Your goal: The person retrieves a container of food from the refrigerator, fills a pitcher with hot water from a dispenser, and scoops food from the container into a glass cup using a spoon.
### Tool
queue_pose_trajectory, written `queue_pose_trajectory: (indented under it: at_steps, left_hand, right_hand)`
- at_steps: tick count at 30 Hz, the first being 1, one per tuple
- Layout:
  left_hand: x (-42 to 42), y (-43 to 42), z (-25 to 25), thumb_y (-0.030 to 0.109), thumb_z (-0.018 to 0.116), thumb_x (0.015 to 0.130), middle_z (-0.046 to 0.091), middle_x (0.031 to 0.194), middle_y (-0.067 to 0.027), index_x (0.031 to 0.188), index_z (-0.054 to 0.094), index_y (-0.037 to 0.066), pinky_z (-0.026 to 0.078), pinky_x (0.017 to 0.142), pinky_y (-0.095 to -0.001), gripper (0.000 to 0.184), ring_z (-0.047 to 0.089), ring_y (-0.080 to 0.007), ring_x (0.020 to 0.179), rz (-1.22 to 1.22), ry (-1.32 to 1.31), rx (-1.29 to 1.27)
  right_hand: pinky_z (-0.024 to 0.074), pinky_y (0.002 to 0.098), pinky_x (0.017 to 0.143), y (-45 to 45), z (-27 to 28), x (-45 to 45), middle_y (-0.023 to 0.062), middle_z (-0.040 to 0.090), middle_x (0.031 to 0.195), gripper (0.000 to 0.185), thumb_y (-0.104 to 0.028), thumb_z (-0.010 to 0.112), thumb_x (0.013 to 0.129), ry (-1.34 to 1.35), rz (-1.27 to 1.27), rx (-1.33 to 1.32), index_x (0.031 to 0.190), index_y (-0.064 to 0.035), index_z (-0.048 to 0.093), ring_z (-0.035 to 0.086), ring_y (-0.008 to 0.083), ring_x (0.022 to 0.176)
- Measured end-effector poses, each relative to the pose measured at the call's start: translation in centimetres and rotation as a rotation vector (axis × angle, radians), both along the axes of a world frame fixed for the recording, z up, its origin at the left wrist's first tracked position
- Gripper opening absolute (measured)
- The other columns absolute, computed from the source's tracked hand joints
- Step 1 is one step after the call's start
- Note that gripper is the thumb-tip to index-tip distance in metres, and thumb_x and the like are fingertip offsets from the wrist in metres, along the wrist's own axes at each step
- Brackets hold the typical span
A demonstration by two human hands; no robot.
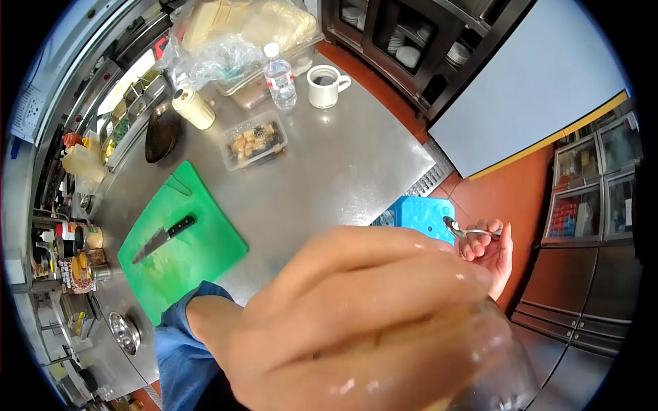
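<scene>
Close to the camera, my left hand (356, 308) reaches across from a blue sleeve (188, 335), its fingers wrapped round a clear, rounded container (510, 373). Something yellowish shows at the container near my fingers; the kind of container is hard to make out, as the hand hides most of it. Beyond it, my right hand (490, 257) is closed on the handle of a metal spoon (452, 225), with the bowl pointing left. A blue plastic piece with holes (425, 212) lies behind the spoon, at the table's edge.
On the steel table (329, 178) are a green cutting board (212, 233), a knife (164, 240), a tub of diced food (253, 142), a water bottle (279, 79), a white mug (324, 92) and a cream-coloured bottle (194, 108). A metal bowl (125, 333) sits lower left.
</scene>
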State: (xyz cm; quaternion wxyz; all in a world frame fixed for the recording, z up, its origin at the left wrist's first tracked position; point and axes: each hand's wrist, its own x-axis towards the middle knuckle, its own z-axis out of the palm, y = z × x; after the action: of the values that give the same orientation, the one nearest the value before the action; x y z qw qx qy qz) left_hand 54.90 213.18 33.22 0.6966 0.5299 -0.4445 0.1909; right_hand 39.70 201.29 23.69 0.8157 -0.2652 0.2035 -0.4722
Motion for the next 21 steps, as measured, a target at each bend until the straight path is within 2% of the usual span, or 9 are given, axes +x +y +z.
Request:
queue_pose_trajectory:
  at_steps: [2, 7, 9, 12, 14, 15, 16, 19, 21]
  left_hand:
    - [1.0, -0.7, -3.0, 0.036, 0.067, 0.080, 0.062, 0.074, -0.0124, 0.086, 0.048, 0.008, 0.045, 0.058, -0.0318, 0.035, 0.058, -0.0248, 0.064, -0.039, -0.050, -0.116]
    - [3.8, 2.1, -2.3, 0.038, 0.079, 0.065, 0.065, 0.092, -0.0209, 0.103, 0.055, -0.004, 0.047, 0.071, -0.0361, 0.062, 0.062, -0.0316, 0.080, -0.456, -0.089, 0.206]
    - [4.7, 2.9, -2.2, 0.037, 0.083, 0.061, 0.063, 0.102, -0.0218, 0.113, 0.053, -0.008, 0.046, 0.076, -0.0387, 0.075, 0.062, -0.0341, 0.091, -0.573, -0.117, 0.332]
    - [5.4, 3.2, -2.4, 0.033, 0.086, 0.056, 0.059, 0.111, -0.0219, 0.116, 0.051, -0.007, 0.044, 0.083, -0.0406, 0.080, 0.059, -0.0342, 0.098, -0.649, -0.148, 0.474]
    - [5.4, 3.1, -2.7, 0.033, 0.086, 0.057, 0.059, 0.111, -0.0219, 0.118, 0.050, -0.007, 0.044, 0.083, -0.0405, 0.081, 0.059, -0.0345, 0.098, -0.642, -0.158, 0.470]
    - [5.3, 3.2, -2.8, 0.033, 0.086, 0.058, 0.059, 0.111, -0.0219, 0.119, 0.049, -0.007, 0.044, 0.082, -0.0404, 0.081, 0.059, -0.0346, 0.098, -0.640, -0.160, 0.471]
    - [5.3, 3.2, -2.9, 0.032, 0.086, 0.058, 0.059, 0.111, -0.0219, 0.119, 0.049, -0.007, 0.044, 0.082, -0.0403, 0.081, 0.059, -0.0348, 0.098, -0.643, -0.160, 0.465]
    - [5.2, 3.3, -2.9, 0.032, 0.087, 0.059, 0.059, 0.111, -0.0220, 0.119, 0.049, -0.006, 0.045, 0.082, -0.0399, 0.081, 0.058, -0.0352, 0.099, -0.644, -0.159, 0.470]
    - [5.2, 3.4, -2.6, 0.032, 0.087, 0.059, 0.058, 0.111, -0.0221, 0.119, 0.049, -0.006, 0.045, 0.082, -0.0399, 0.081, 0.058, -0.0352, 0.099, -0.632, -0.153, 0.505]
  right_hand:
    - [0.0331, 0.0246, 0.054, -0.3, 0.7, -0.1, 0.0019, 0.042, 0.070, 0.026, -0.025, 0.043, 0.099, 0.017, -0.015, -0.027, 0.089, -0.0026, 0.052, 0.038, 0.0108, 0.061]
    - [0.0329, 0.0218, 0.050, 0.0, 5.9, -1.2, 0.0014, 0.038, 0.074, 0.020, -0.020, 0.043, 0.099, -0.186, -0.092, -0.389, 0.088, -0.0040, 0.047, 0.034, 0.0095, 0.058]
    - [0.0374, 0.0215, 0.045, 0.6, 8.0, -0.9, 0.0024, 0.037, 0.068, 0.018, -0.014, 0.048, 0.095, -0.034, -0.228, -0.748, 0.081, -0.0028, 0.044, 0.036, 0.0111, 0.055]
    - [0.0423, 0.0208, 0.046, 1.9, 9.5, -0.5, 0.0040, 0.052, 0.066, 0.013, -0.013, 0.053, 0.091, 0.039, -0.208, -1.211, 0.081, -0.0040, 0.053, 0.048, 0.0118, 0.056]
    - [0.0378, 0.0206, 0.046, 2.6, 9.7, -0.3, 0.0012, 0.051, 0.070, 0.004, -0.018, 0.062, 0.086, 0.181, -0.183, -1.480, 0.088, -0.0156, 0.061, 0.044, 0.0100, 0.056]
    - [0.0355, 0.0205, 0.046, 2.9, 9.8, -0.1, -0.0003, 0.051, 0.072, 0.008, -0.021, 0.066, 0.083, 0.236, -0.177, -1.614, 0.091, -0.0214, 0.065, 0.042, 0.0091, 0.056]
    - [0.0390, 0.0229, 0.047, 2.2, 11.0, -0.3, -0.0003, 0.053, 0.074, 0.013, -0.018, 0.068, 0.080, 0.325, 0.015, -1.858, 0.092, -0.0217, 0.066, 0.046, 0.0124, 0.059]
    - [0.0426, 0.0278, 0.047, 4.8, 12.2, 1.6, 0.0026, 0.053, 0.073, 0.020, -0.013, 0.071, 0.068, 0.684, -0.050, -1.885, 0.087, -0.0160, 0.066, 0.047, 0.0168, 0.059]
    - [0.0408, 0.0276, 0.046, 4.3, 12.0, 2.3, 0.0038, 0.053, 0.069, 0.016, -0.011, 0.071, 0.066, 0.695, -0.103, -1.919, 0.081, -0.0116, 0.064, 0.046, 0.0164, 0.055]
